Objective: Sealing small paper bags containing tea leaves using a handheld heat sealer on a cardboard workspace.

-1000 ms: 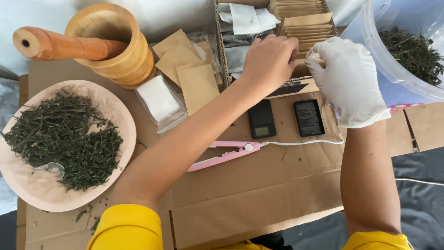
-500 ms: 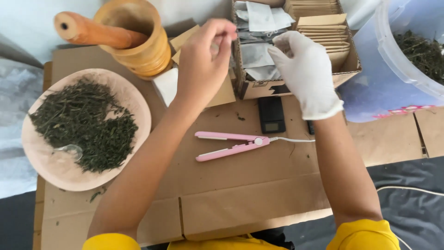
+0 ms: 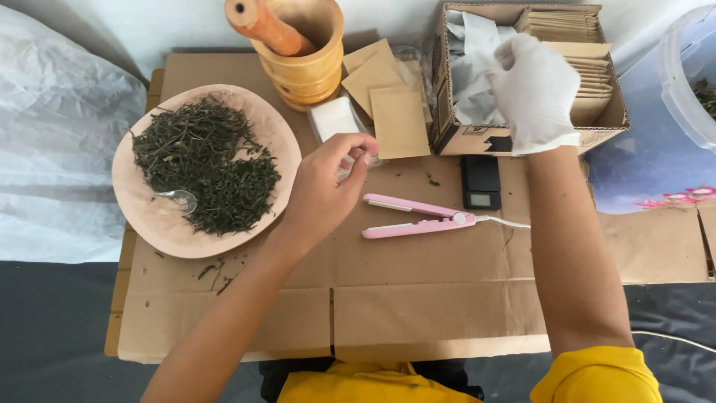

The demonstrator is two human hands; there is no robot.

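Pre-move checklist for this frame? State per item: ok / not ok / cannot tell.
1. Left hand bare, above the cardboard between plate and sealer: ok.
2. Left grip pinching a small pale item: cannot tell what.
3. Right hand gloved, inside the cardboard box at the white sachets: ok.
4. Pink sealer lying flat, jaws apart, cord attached: ok.
5. Plate of dried leaves with spoon in it: ok.
6. Small black scale on or off: cannot tell.

A makeshift home tea-packing spot: flattened cardboard (image 3: 418,298) bearing dried leaves (image 3: 201,164), wooden mortar (image 3: 306,60), paper pouches (image 3: 399,119), pink sealer (image 3: 418,216).
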